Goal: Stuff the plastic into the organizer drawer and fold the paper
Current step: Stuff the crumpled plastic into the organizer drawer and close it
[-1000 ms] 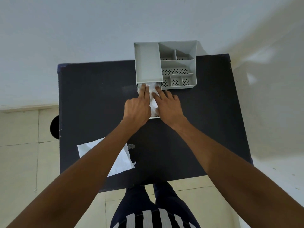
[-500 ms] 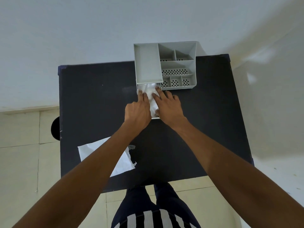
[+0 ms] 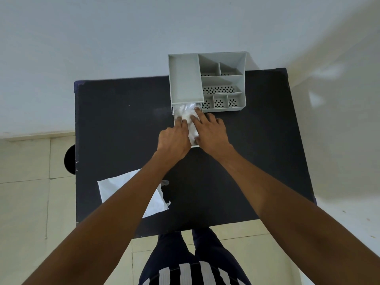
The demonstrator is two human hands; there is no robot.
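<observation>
A grey desk organizer (image 3: 186, 79) stands at the far edge of the black table (image 3: 123, 130). Its white drawer (image 3: 175, 116) is pulled out toward me. Crumpled clear plastic (image 3: 187, 112) lies inside the drawer. My left hand (image 3: 173, 138) and my right hand (image 3: 211, 132) rest side by side on the plastic, fingers pressing down on it. The hands hide most of the drawer's front. A white sheet of paper (image 3: 115, 188) lies flat near the table's front left, partly under my left forearm.
The organizer's right half has several small perforated compartments (image 3: 221, 89). A wall rises just behind the table. Tiled floor and a dark round object (image 3: 70, 159) show to the left. My legs stand at the table's near edge.
Both hands have drawn back slightly toward me along the drawer, exposing more plastic at the drawer's far end. The paper and organizer have not moved.
</observation>
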